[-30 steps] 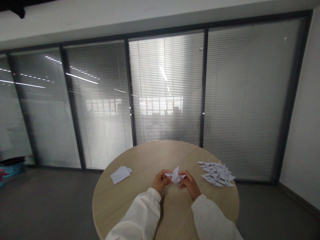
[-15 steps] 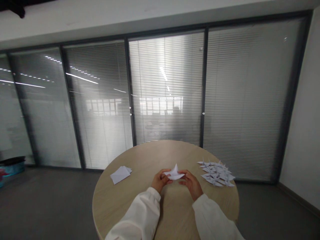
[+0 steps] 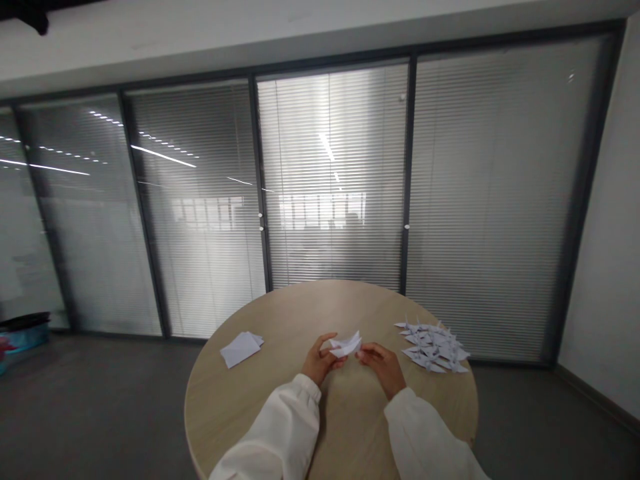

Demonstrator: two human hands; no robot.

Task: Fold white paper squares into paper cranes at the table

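Left hand and right hand pinch folded white paper between them.

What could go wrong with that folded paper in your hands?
The folded white paper is pinched between the left hand and right hand, so pressing too hard might crumple it. The paper cranes lie close to the edge of the round wooden table, so a bump from a sleeve might knock some off.
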